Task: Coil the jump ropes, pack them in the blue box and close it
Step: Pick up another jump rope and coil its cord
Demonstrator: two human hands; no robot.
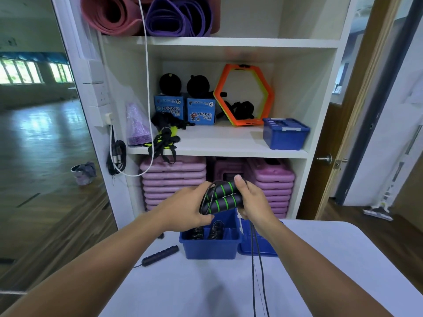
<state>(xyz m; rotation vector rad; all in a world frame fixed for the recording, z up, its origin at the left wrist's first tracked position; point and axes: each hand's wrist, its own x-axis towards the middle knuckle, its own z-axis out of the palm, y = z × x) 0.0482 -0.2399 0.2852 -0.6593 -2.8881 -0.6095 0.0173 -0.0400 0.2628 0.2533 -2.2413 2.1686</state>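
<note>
Black foam handles [223, 197] ringed in green lie side by side in the air just above the blue box [210, 248], towards its twelve o'clock. The left hand [187, 208] curls round their lower end and a few gathered loops. The right hand [253, 200] grips the upper end, thumb on top. From under the right hand two strands of cord [253, 271] drop past the box's three o'clock side and run on towards six, out of view below.

That loose length looks like the main risk. If it is wound quickly it could catch on the box rim or on the lid [254, 247] lying just beside the box at three o'clock, and drag either one. The loops in the left hand are only pinched against the handles, so a slack grip might let them spring open. Dark coils [215, 229] already lie in the box, and a loose bundle may keep the lid from closing.

A second rope's black handle [160, 253] lies at the box's eight o'clock, near the left edge of the desk [194, 291], where a passing forearm could knock it off. The box stands close to the far edge, with a shelf unit [217, 151] right behind at twelve. Open room lies towards six.
</note>
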